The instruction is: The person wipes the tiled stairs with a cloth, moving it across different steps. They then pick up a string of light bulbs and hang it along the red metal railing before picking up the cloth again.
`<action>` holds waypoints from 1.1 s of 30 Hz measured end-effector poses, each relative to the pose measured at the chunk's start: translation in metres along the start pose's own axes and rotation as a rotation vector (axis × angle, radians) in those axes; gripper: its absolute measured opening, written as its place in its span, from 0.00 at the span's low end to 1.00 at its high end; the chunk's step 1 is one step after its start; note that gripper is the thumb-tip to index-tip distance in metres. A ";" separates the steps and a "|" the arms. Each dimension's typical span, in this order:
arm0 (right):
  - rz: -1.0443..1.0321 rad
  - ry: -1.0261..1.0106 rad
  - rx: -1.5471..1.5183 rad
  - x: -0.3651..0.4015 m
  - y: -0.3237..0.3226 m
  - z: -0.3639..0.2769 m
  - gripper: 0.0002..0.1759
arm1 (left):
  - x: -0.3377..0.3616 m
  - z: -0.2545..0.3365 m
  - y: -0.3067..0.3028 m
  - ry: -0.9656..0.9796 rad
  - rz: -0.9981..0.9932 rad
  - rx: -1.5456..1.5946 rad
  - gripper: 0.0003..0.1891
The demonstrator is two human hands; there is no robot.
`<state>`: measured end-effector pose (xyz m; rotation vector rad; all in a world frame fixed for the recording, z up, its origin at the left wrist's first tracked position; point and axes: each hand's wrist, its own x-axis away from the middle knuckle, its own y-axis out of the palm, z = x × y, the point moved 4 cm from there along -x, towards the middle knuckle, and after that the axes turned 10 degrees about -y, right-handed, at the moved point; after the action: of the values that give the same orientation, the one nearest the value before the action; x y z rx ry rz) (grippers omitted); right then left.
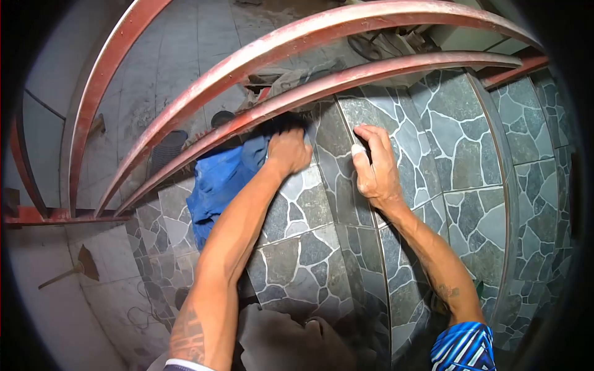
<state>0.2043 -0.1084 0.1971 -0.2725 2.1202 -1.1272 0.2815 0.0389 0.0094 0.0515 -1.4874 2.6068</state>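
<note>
My left hand (pixel 288 152) is closed on a blue cloth (pixel 216 179), pressing it against a stair tread (pixel 297 204) covered in stone-pattern tile. Part of the cloth hangs down to the left of my forearm, and the fingertips are hidden in the shadow by the red rail. My right hand (pixel 376 168) rests beside the metal edge strip (pixel 382 272) of the adjoining step, fingers loosely bent and apart from the thumb. White material covers the thumb tip. Nothing shows between those fingers.
Curved red metal rails (pixel 272 108) cross above and ahead of my hands. A dark bucket (pixel 168 147) stands beyond them on the floor. At lower left lies a brush-like tool with a thin handle (pixel 59 277). More tiled steps (pixel 455 142) continue to the right.
</note>
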 end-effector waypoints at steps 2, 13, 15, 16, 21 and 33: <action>0.003 0.007 -0.001 0.003 -0.001 0.001 0.22 | -0.007 0.010 0.004 -0.056 0.061 0.002 0.28; 0.012 -0.038 0.019 0.002 0.003 0.004 0.21 | 0.127 0.021 0.019 0.400 0.132 -0.024 0.32; 0.025 -0.020 0.016 0.007 0.004 0.003 0.20 | 0.101 0.015 0.022 0.290 0.245 -0.023 0.31; 0.038 -0.023 0.019 0.003 0.004 0.004 0.20 | 0.084 0.017 0.021 0.225 0.293 -0.026 0.30; 0.050 -0.067 0.076 0.004 0.006 0.005 0.21 | 0.161 0.052 0.029 0.326 0.023 -0.125 0.33; 0.073 -0.058 0.058 0.006 0.008 0.007 0.22 | 0.133 0.056 0.033 0.234 0.224 -0.184 0.31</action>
<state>0.2060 -0.1110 0.1857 -0.1965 2.0267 -1.1226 0.1433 -0.0117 0.0232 -0.4472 -1.7214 2.5132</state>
